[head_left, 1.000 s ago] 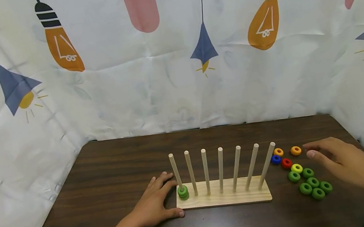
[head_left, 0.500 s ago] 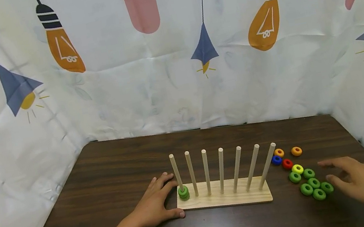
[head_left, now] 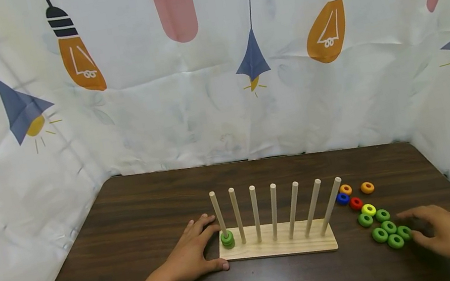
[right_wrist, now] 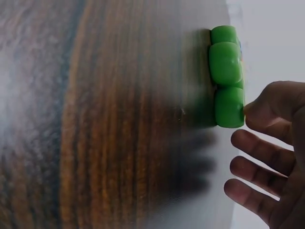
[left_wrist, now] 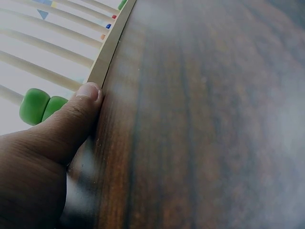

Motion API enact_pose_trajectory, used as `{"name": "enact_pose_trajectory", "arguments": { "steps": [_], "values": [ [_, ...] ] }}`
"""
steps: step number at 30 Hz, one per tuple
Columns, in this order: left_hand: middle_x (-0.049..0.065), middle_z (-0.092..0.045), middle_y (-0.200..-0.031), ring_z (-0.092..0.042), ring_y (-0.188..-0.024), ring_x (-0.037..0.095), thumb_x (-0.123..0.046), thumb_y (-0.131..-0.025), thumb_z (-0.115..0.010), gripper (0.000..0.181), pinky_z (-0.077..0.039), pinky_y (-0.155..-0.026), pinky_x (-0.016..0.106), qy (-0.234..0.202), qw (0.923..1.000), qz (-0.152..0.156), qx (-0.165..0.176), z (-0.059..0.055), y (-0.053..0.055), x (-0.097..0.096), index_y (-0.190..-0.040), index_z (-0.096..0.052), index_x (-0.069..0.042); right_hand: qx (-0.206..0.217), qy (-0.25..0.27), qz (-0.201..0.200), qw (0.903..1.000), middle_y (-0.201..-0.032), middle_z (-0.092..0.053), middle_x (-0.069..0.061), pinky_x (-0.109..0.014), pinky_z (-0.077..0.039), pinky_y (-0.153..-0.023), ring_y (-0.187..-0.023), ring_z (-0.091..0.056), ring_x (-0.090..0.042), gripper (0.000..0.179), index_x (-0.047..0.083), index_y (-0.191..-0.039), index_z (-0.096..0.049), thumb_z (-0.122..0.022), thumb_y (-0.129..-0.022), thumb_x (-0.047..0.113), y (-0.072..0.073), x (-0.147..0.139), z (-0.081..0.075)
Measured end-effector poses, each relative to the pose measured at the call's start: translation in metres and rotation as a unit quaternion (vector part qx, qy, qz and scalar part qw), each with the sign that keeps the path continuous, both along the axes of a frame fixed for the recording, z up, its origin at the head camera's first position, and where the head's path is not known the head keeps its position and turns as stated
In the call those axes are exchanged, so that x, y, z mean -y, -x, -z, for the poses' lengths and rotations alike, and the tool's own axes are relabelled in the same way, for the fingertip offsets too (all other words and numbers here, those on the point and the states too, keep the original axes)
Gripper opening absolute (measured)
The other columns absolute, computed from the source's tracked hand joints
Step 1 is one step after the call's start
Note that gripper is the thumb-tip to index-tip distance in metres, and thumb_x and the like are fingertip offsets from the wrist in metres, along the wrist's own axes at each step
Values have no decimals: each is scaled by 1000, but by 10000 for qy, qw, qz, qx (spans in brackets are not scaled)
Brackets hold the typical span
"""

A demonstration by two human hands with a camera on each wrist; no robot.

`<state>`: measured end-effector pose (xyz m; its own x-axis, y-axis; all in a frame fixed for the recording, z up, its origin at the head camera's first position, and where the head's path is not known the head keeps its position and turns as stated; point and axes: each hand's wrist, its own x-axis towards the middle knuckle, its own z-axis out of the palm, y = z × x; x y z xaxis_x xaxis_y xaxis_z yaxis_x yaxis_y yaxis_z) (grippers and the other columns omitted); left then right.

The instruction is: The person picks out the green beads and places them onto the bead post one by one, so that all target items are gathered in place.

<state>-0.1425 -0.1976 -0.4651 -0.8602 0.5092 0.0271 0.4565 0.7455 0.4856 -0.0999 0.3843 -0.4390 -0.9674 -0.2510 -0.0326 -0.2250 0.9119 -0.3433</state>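
A wooden peg stand (head_left: 277,246) with a row of upright pegs lies on the table. Green rings (head_left: 228,241) are stacked on its leftmost peg. My left hand (head_left: 192,252) grips the left end of the base, thumb (left_wrist: 89,91) against the front edge and fingers toward the back. My right hand (head_left: 446,231) is beside the loose green rings (head_left: 388,227), fingers spread and holding nothing. Its thumb (right_wrist: 259,112) is at the rightmost green ring (right_wrist: 229,107); whether they touch is hard to tell.
Behind the loose green rings lie a yellow ring (head_left: 369,209), a red ring (head_left: 355,203), a blue ring (head_left: 342,198) and two orange rings (head_left: 367,187). The dark wooden table (head_left: 147,209) meets a printed curtain (head_left: 189,116) at its back edge.
My right hand has moved from near the orange ring toward the front right, down to the green rings. My left hand keeps its grip on the peg stand.
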Motion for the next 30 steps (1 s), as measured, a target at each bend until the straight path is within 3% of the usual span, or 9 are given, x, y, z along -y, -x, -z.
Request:
{"name": "enact_pose_trajectory", "arguments": {
  "steps": [3,10,19,27,30],
  "values": [
    [12,-34,-161,-21,-152,40,-74,-77,-73,86,-14,-122,63,9,10000,10,-7,0,0,0,-142,-56,-20,178,-7,112,9998,-119,-68,-5,-37,-55,-72,-104,-64,-29,37,11,-121,-70,-82,-86,15,0,0,0],
    [13,-33,-161,-21,-152,40,-73,-78,-73,86,-14,-122,64,4,10000,14,29,-1,0,0,-142,-56,-20,54,-1,50,10000,-115,-68,-3,-51,-57,-78,-103,-63,-32,41,10,-116,-71,-88,-79,16,-4,-3,5],
    [13,-33,-162,-21,-152,40,-74,-77,-73,86,-14,-122,63,4,10000,-1,56,-1,0,0,-143,-56,-19,-403,-144,-123,9990,-106,-67,9,-33,-56,-71,-90,-63,-13,40,19,-108,-73,-93,-74,26,-3,-3,11],
    [13,-32,-162,-20,-152,41,-74,-77,-72,86,-15,-121,64,19,10000,-22,83,0,0,-1,-143,-56,-20,-190,-30,88,9998,-108,-69,1,-48,-57,-75,-95,-66,-27,41,15,-113,-72,-90,-77,22,-2,0,9],
    [13,-33,-162,-21,-152,41,-74,-78,-72,86,-15,-121,64,11,10000,-22,60,0,0,0,-142,-56,-20,-203,-20,156,9997,-108,-70,1,-43,-56,-71,-92,-66,-23,42,15,-115,-71,-90,-78,21,0,2,6]
  ]
}}
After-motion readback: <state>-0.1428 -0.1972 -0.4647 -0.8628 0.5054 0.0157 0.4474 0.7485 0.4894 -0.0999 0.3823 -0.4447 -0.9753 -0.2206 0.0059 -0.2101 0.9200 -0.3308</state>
